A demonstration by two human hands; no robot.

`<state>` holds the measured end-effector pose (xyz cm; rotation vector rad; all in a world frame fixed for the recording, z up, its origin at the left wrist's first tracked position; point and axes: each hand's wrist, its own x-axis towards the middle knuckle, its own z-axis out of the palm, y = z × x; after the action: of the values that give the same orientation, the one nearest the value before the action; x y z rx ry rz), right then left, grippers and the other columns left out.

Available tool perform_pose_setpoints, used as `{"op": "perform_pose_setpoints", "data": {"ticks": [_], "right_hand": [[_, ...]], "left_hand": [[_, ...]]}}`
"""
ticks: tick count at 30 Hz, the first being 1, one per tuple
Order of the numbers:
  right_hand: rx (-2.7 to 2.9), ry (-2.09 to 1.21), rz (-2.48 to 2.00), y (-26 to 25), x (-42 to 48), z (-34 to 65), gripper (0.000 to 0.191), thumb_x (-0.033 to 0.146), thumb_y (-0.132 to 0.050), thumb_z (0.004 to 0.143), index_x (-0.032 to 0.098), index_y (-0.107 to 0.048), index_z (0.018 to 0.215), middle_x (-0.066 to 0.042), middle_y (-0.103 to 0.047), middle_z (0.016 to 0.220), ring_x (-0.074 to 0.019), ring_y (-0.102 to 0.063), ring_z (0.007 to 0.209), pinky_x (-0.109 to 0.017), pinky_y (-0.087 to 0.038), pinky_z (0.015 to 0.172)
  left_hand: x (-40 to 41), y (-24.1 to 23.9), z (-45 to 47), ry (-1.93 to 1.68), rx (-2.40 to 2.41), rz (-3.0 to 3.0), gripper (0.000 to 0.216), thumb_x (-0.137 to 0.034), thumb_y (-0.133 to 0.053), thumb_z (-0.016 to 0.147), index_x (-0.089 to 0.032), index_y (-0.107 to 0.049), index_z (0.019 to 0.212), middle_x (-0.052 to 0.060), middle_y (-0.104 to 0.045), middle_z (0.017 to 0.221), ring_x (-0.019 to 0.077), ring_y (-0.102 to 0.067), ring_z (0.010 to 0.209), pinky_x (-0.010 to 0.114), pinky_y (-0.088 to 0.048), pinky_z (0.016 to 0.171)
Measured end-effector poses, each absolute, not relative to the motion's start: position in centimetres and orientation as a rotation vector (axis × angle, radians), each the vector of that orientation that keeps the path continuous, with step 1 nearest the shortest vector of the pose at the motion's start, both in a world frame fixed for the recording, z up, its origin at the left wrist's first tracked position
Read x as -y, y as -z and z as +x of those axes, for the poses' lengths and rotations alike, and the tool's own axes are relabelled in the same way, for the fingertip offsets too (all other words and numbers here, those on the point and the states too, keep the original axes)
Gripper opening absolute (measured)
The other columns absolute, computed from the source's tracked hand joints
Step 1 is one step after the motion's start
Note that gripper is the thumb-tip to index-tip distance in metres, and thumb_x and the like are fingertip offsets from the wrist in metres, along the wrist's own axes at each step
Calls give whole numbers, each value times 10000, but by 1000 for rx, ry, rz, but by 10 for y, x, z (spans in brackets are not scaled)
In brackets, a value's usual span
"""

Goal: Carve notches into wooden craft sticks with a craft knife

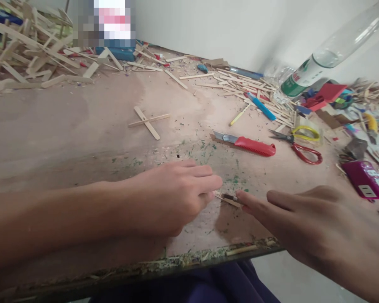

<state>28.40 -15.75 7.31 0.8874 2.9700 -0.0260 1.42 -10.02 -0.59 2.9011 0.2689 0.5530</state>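
Observation:
My left hand [180, 195] is closed, its fingers bent down over one end of a thin wooden craft stick [232, 203] on the tabletop. From the right, my right hand [300, 219] grips a small craft knife [230, 197], with the index finger stretched along it. The knife's dark, narrow front end lies on or just over the stick, close to my left fingertips; its handle is hidden in my hand. Beyond my hands lies a red utility knife [254, 146] with its blade out. Two crossed craft sticks [148, 124] rest farther left.
Scissors [303, 143] with yellow and red handles lie at right, near a purple box [368, 179]. A blue pen-like tool [262, 106] and a drill bit [239, 115] lie by loose sticks. A plastic bottle [328, 54] stands behind. Piled sticks [34, 50] fill the back left.

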Motion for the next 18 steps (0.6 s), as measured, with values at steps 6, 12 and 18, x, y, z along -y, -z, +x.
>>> {"op": "perform_pose_setpoints", "data": {"ticks": [6, 12, 18], "right_hand": [[-2943, 173, 1106, -68, 168, 278, 339, 58, -363, 1077, 123, -663, 1220, 47, -551, 600, -110, -499, 399, -323, -310, 410], [-2964, 121, 1153, -59, 173, 285, 332, 51, -408, 1058, 109, -652, 1276, 59, -527, 608, -117, -470, 402, -325, -287, 427], [-3076, -19, 819, -53, 156, 306, 370, 127, -332, 1142, 57, -571, 1416, 23, -540, 675, -150, -459, 503, -363, -277, 484]], "left_hand": [[101, 11, 16, -586, -268, 2907, 342, -140, -434, 1091, -141, -706, 883, 77, -633, 939, 232, -544, 881, 386, -457, 837], [102, 15, 14, -589, -258, 2888, 365, -119, -372, 1090, -118, -720, 983, 84, -644, 967, 236, -547, 908, 388, -446, 853], [101, 13, 14, -588, -259, 2884, 353, -111, -376, 1088, -122, -721, 1008, 82, -647, 955, 234, -558, 895, 383, -455, 863]]}}
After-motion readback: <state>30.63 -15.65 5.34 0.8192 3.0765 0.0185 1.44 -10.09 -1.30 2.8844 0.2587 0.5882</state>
